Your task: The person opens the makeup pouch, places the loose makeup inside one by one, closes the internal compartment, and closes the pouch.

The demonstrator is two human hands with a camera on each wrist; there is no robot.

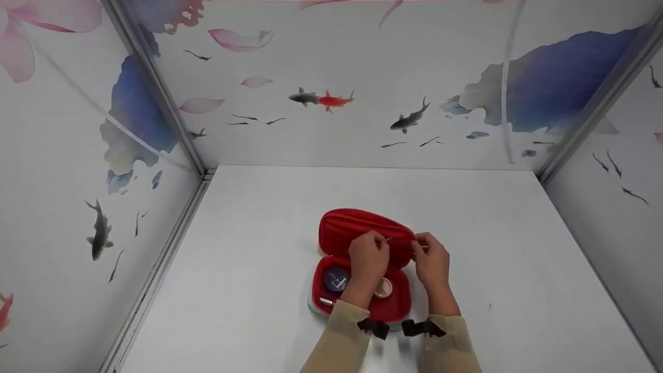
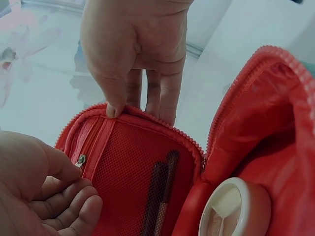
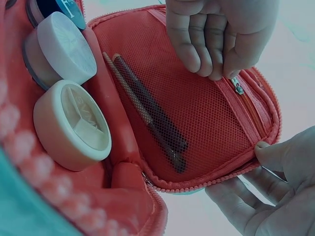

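Observation:
A red zip-up cosmetic case [image 1: 331,235] lies unfolded on the table, its lid raised at the back. My left hand [image 1: 369,259] pinches the small metal zipper pull [image 2: 80,161] of the lid's mesh pocket [image 3: 206,118]. The lid's outer edge is held by my right hand [image 1: 433,261], thumb inside and fingers behind. Two slim dark brushes [image 3: 145,103] show through the mesh. In the base sit a dark blue round compact [image 1: 335,280], a white-lidded jar [image 3: 74,46] and a cream round container [image 3: 54,128] with a sectioned top.
A small silver-ended item [image 1: 326,301] lies at the base's front left. The case rests on a white table [image 1: 248,259], with printed panels [image 1: 352,57] at the back and sides. Metal frame posts [image 1: 155,88] stand at the corners.

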